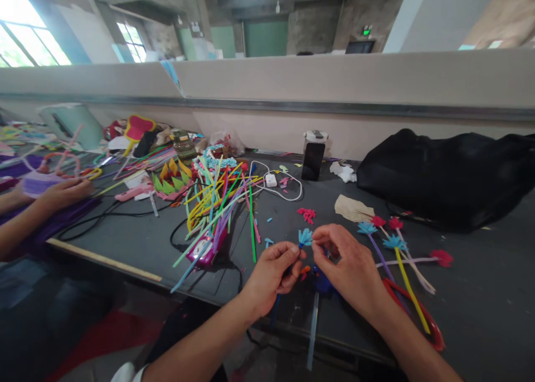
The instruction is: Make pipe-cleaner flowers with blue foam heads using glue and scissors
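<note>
My left hand (276, 273) pinches a blue craft flower (305, 237) by its dark blue stem, just above the front part of the table. Close beside the flower's right side is my right hand (345, 265), thumb and fingertips brought together; whatever they hold is too small to make out. Under the right hand lies a blue glue gun (322, 282), partly hidden, and a clear glue stick (313, 332) reaches past the table edge. Small orange pieces (306, 270) sit between the hands. Finished-looking blue and red flowers on pipe cleaner stems, including a yellow stem (412, 293), lie at the right.
Left of centre, many coloured pipe cleaners (217, 204) cover a magenta device (207, 251). A phone (313, 160) stands upright near a white cable (301, 190). A black bag (451, 176) fills the back right. Another person's hands (62, 195) work at the far left.
</note>
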`<state>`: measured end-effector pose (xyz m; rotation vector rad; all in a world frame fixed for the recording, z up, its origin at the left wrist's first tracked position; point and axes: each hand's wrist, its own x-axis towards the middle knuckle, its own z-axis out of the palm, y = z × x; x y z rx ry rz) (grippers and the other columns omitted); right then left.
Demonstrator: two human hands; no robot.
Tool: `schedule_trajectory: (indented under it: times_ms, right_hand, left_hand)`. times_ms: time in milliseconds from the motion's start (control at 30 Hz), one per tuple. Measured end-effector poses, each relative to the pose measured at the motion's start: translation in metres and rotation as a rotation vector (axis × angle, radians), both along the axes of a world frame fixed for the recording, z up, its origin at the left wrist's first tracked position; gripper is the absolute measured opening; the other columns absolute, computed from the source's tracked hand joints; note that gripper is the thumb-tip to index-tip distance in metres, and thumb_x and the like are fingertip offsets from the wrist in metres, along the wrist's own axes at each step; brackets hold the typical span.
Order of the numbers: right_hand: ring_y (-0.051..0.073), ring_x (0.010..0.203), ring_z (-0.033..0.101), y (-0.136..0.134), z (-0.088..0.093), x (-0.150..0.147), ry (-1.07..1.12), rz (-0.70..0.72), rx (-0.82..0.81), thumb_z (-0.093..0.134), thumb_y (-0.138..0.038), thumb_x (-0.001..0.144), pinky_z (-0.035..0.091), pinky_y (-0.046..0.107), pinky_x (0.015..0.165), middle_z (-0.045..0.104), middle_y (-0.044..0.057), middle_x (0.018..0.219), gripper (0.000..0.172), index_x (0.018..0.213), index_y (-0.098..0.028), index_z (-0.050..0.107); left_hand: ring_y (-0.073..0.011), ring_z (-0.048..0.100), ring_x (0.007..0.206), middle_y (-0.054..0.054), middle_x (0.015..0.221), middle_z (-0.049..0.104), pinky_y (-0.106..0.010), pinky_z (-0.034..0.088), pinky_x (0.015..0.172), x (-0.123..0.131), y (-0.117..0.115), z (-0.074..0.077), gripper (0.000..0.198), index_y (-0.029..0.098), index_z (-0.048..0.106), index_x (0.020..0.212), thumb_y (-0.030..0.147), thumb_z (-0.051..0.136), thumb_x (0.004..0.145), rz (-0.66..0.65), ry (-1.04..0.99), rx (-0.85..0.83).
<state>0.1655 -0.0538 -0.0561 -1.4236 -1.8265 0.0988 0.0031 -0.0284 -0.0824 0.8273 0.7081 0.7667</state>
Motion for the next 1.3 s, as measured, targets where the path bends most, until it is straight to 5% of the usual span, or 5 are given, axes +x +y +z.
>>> schedule_trajectory:
  times_ms: [1033,1300]
  right_hand:
    - [0.014,0.07,0.063,0.0,0.004,0.0,0.064,-0.02,-0.102,0.053,-0.016,0.079,0.049,0.025,0.065,0.063,-0.001,0.076,0.01,0.087,-0.023,0.053]
    - [0.014,0.074,0.06,-0.004,0.016,0.013,0.028,-0.083,-0.037,0.058,-0.026,0.086,0.048,0.028,0.073,0.064,-0.001,0.08,0.005,0.089,-0.024,0.06]
  left_hand:
    - [-0.0012,0.018,0.036,0.008,0.05,0.038,-0.019,0.006,0.037,-0.002,0.001,0.001,0.026,0.015,0.059,0.079,0.039,0.064,0.082,-0.081,0.046,0.0]
    - [-0.0012,0.023,0.037,0.006,0.054,0.044,-0.017,0.01,0.036,-0.007,0.002,0.001,0.021,0.014,0.059,0.087,0.034,0.062,0.085,-0.054,-0.079,-0.045]
